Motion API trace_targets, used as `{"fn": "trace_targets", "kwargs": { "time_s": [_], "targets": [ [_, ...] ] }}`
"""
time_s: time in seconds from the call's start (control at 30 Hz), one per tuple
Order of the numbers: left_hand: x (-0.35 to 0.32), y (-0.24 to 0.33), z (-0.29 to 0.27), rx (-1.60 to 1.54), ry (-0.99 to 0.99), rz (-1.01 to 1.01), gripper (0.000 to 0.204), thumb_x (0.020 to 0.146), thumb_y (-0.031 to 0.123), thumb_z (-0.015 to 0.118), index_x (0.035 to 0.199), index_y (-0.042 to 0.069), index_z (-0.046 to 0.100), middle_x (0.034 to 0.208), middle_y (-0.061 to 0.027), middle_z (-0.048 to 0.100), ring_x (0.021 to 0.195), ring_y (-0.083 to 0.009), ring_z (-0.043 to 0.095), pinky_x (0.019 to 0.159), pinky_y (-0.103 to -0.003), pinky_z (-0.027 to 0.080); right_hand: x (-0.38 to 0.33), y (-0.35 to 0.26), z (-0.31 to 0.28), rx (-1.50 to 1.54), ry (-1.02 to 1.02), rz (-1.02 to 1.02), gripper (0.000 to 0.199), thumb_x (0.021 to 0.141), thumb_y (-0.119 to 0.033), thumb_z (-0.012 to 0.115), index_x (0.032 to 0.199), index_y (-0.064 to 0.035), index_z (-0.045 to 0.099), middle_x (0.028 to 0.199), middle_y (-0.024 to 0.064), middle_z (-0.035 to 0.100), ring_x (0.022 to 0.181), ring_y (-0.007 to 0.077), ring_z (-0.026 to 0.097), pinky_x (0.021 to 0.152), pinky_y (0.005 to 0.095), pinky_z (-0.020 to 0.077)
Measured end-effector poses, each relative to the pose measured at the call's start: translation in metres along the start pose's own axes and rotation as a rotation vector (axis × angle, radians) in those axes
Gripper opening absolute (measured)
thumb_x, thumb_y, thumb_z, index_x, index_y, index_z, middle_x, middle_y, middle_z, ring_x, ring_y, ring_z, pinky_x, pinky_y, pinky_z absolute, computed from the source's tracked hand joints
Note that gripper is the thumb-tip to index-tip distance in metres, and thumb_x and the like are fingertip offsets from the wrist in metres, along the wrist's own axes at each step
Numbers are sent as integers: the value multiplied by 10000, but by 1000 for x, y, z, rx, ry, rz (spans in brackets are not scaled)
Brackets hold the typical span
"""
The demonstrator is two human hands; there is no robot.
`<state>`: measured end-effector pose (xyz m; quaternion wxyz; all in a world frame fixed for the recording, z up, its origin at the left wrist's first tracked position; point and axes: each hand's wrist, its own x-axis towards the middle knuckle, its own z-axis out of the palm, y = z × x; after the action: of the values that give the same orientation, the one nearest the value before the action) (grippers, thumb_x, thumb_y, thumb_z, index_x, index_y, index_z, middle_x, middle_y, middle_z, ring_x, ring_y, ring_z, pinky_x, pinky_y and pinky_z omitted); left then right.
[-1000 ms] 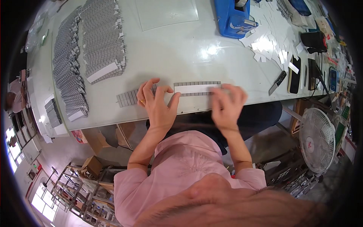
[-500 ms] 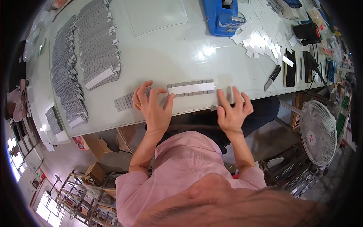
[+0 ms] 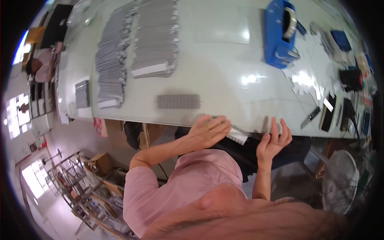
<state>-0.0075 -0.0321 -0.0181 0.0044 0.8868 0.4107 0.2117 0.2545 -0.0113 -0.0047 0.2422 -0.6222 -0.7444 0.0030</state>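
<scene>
At the table's near edge, left hand [image 3: 210,130] now lies flat, clamping a white-edged grey strip bundle [image 3: 236,135] it has drawn back; right hand [image 3: 274,140] has lifted off, fingers spread. Farther in, another grey strip block [image 3: 178,101] stays put.

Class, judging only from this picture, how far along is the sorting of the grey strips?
Done: long rows of grey strips lie stacked far left. In hand: the left hand presses a strip bundle at the table edge; the right hand is beside it. Left: one small bundle lies apart.
</scene>
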Motion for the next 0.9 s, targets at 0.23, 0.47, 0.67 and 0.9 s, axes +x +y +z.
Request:
{"fn": "trace_targets", "kwargs": {
  "time_s": [0.23,0.47,0.67,0.9],
  "targets": [
    [-38,-87,-58,507,40,-517,179,860,141,577,1029,159,635,1010,36,654,910,-171,627,953,-429,348,25,-26,11,155,68,-142,436,961,-361,422,1175,-48,638,1257,164,528,1085,340,444,927,429,372],
    [-60,-185,-83,570,230,-385,355,802,99,683,1155,114,657,1121,6,674,1122,-196,586,988,-405,363,43,-79,29,291,-103,-298,369,832,-265,610,1154,-95,667,1143,114,574,1028,327,498,895,418,407],
    [-67,-178,-92,530,69,-466,371,818,105,657,1187,138,650,1277,-52,585,1220,-241,499,966,-417,378,44,-119,50,319,-208,-367,372,774,-209,695,1141,-157,667,970,34,555,948,250,521,815,379,392],
    [-100,-109,-86,356,141,-533,296,823,183,639,1112,137,681,1261,-80,591,1213,-287,491,975,-445,349,50,-127,58,304,-198,-396,346,790,-218,683,1132,-169,666,934,22,533,903,226,515,779,366,378]
  ]
}}
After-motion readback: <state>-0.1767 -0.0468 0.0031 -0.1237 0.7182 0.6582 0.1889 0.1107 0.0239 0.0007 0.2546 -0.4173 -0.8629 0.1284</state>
